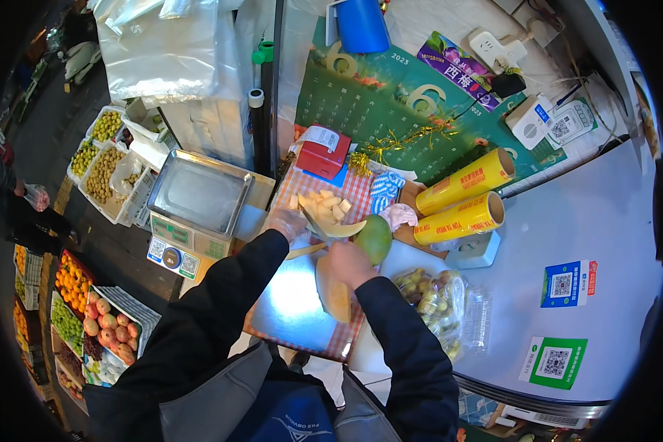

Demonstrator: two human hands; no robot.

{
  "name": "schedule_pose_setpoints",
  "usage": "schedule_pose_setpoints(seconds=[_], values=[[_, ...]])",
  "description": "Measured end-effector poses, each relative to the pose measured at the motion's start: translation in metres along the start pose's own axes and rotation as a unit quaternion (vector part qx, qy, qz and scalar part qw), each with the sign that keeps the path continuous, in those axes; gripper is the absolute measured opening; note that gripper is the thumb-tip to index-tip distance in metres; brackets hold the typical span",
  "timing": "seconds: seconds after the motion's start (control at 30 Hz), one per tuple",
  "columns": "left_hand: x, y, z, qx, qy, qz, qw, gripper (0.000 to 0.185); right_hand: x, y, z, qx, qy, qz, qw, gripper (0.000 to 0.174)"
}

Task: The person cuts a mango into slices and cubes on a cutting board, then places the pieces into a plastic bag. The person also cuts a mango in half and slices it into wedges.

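Observation:
My left hand (289, 223), in a clear plastic glove, is at the left edge of a heap of pale orange melon chunks (325, 206); its fingertips touch a chunk or the tray beside it. My right hand (351, 262) is closed around what looks like a knife handle, mostly hidden by the fist, with the blade (311, 222) pointing up and left to the chunks. A curved melon rind strip (343, 229) lies above my right fist. A large melon wedge (333, 290) rests on the shiny board (287, 309) below it. A green mango-like fruit (373, 240) sits just to the right.
A scale with a metal pan (199, 190) stands left. Two yellow film rolls (459, 217), a blue-and-white cloth (387, 190) and bagged fruit (436, 301) lie right. A red printer (324, 152) stands behind. Fruit crates (110, 326) are at far left, near a partly seen person (19, 204).

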State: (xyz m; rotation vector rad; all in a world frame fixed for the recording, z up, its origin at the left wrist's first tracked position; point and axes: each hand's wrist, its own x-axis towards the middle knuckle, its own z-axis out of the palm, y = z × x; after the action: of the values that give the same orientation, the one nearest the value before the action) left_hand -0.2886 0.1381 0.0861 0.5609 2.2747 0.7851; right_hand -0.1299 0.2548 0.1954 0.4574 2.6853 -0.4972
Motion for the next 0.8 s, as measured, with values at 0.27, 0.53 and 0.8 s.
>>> schedule_pose_setpoints(seconds=[0.27, 0.53, 0.8], values=[[-0.011, -0.066, 0.021, -0.544, 0.016, -0.009, 0.839, 0.030, 0.022, 0.037, 0.008, 0.184, 0.076, 0.042, 0.979, 0.037], [-0.100, -0.120, 0.020, -0.073, 0.119, 0.000, 0.990, 0.031, -0.120, 0.012, 0.083, 0.357, 0.095, 0.062, 0.927, 0.034], [-0.104, -0.056, 0.013, 0.407, -0.001, 0.110, 0.907, 0.044, -0.165, -0.015, 0.190, 0.517, -0.106, 0.205, 0.824, 0.034]])
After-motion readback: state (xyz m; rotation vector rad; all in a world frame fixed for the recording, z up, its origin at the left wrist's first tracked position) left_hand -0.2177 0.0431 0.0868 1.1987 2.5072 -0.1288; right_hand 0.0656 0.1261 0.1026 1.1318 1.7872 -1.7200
